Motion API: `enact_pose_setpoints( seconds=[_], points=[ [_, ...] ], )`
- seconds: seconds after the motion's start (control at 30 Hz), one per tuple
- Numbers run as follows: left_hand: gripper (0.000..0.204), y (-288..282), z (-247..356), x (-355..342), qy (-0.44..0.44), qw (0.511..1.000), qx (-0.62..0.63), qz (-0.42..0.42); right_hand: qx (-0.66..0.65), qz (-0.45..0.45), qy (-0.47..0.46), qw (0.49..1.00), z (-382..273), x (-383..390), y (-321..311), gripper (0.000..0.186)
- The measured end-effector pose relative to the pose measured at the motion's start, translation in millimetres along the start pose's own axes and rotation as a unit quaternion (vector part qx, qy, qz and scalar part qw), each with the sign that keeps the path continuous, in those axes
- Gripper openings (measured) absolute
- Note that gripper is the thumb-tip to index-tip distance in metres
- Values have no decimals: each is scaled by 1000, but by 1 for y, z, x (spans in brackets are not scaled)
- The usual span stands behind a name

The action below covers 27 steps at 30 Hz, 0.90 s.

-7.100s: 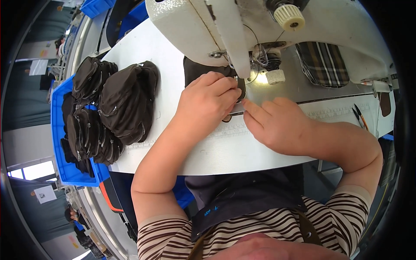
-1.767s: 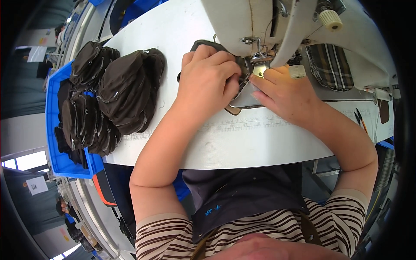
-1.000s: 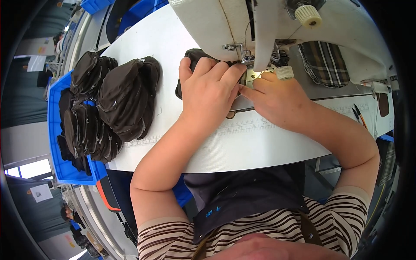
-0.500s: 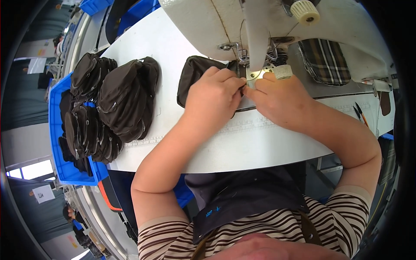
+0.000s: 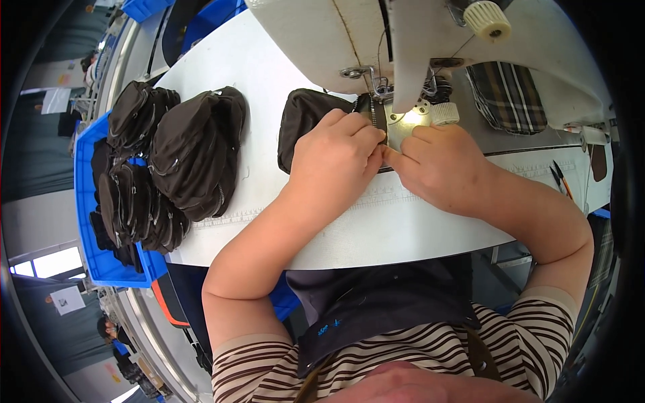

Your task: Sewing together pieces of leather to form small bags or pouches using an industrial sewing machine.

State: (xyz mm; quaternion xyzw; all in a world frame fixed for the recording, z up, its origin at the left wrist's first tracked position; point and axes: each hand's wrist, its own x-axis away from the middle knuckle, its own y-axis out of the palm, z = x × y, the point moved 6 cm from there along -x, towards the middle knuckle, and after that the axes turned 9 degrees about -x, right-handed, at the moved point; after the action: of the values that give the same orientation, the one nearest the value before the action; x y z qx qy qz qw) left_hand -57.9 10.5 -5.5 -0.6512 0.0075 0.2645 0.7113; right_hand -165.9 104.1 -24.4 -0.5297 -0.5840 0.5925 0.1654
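Room is tight around the needle: the sewing machine (image 5: 430,40) arches over the work, and the white table (image 5: 403,228) runs clear only toward its near edge. The left hand (image 5: 336,158) presses flat, fingers curled, on a dark pouch (image 5: 302,117) — the right hand (image 5: 440,164) pinches its zippered edge just beside the lit needle area. The pouch is black, soft, rounded. Finished pouches (image 5: 195,154) pile at the table's left end, more in a blue bin (image 5: 91,262).
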Motion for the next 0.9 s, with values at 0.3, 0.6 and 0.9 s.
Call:
enact_pose_setpoints(
  seconds=[0.3,0.6,0.9],
  points=[
    [17,0,2,-1,52,998,-28,4,-2,-1,1,1000,0,-1,-1,26],
    [30,-8,19,4,52,997,-58,-25,-4,-59,6,998,2,-1,-7,21],
    [31,-3,13,1,45,997,-64,-16,8,-45,20,999,4,-2,-5,21]
  ],
)
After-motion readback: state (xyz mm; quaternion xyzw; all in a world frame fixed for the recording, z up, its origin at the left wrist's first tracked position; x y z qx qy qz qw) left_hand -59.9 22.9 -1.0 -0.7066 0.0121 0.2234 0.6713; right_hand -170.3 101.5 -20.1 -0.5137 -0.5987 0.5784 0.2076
